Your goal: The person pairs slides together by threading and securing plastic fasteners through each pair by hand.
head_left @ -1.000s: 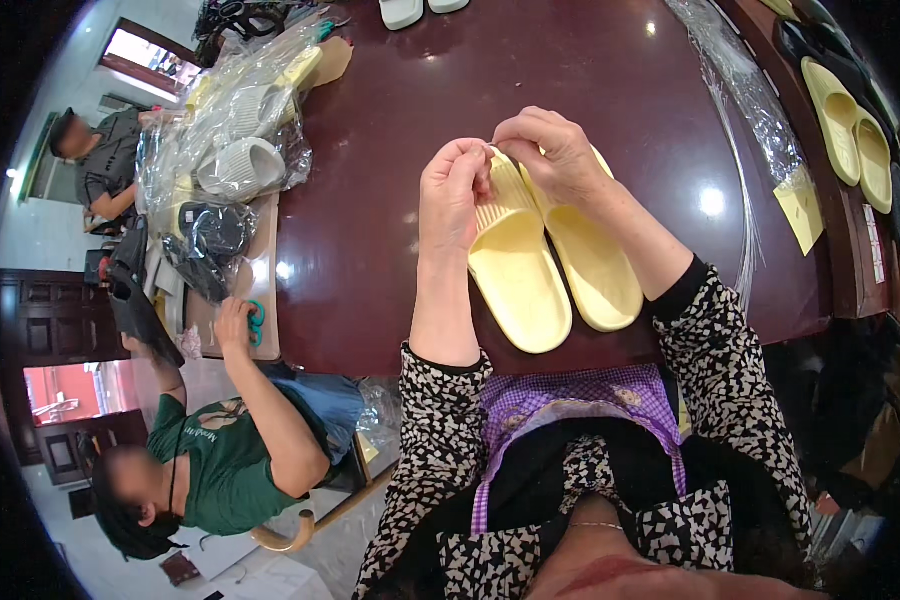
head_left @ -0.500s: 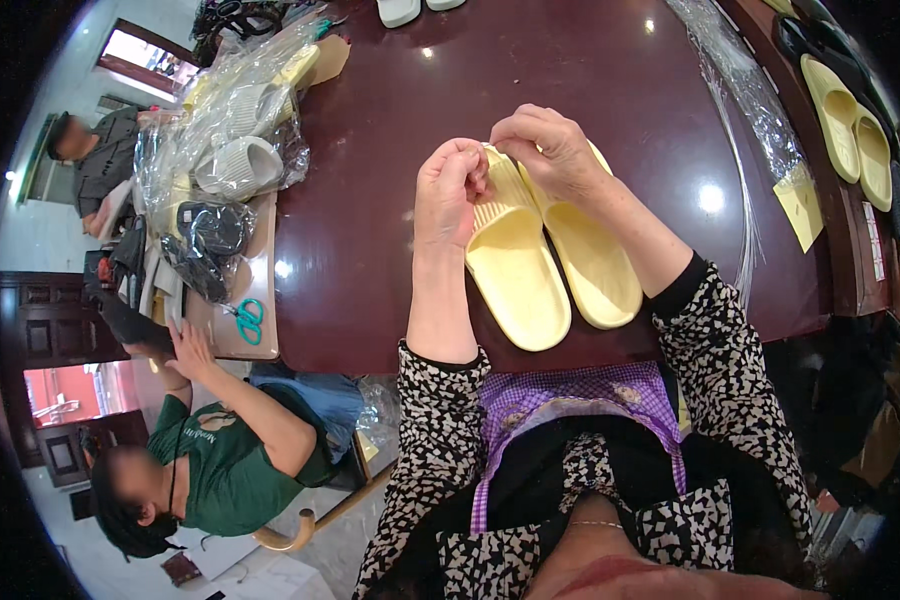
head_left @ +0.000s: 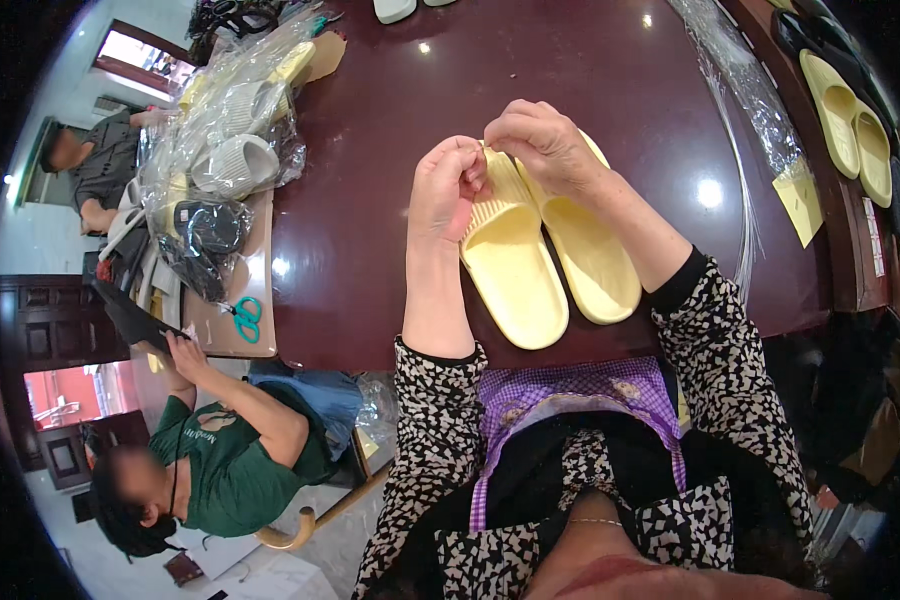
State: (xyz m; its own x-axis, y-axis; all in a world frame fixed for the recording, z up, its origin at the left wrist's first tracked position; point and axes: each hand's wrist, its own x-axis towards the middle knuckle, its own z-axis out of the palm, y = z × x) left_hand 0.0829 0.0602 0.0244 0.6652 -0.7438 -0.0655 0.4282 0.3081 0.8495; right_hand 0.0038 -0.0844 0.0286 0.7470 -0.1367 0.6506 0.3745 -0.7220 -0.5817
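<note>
A pair of pale yellow slide slippers lies side by side on the dark red table, the left slipper [head_left: 518, 285] and the right slipper [head_left: 602, 270] with their heels toward me. Over the ribbed toe of the left slipper, my left hand [head_left: 440, 190] is closed, thumb and fingers pressed together. Just right of it, my right hand [head_left: 550, 150] is pinched shut above the toes, its fingertips nearly meeting the left ones. Whatever lies between the fingertips is too small to make out. The right hand partly covers the right slipper's upper.
Bagged slippers [head_left: 235, 165] pile up at the left, near teal-handled scissors [head_left: 247, 320]. On the right lie clear plastic bags [head_left: 745, 80], thin pale strands [head_left: 746, 215], a yellow card [head_left: 800, 205] and more yellow slippers [head_left: 830, 110]. A co-worker in green [head_left: 240, 460] handles something dark at lower left.
My two hands stay pinched together over the slipper toes, shifted very slightly left in view. At the left, the co-worker's hands and the dark item have moved a little.
</note>
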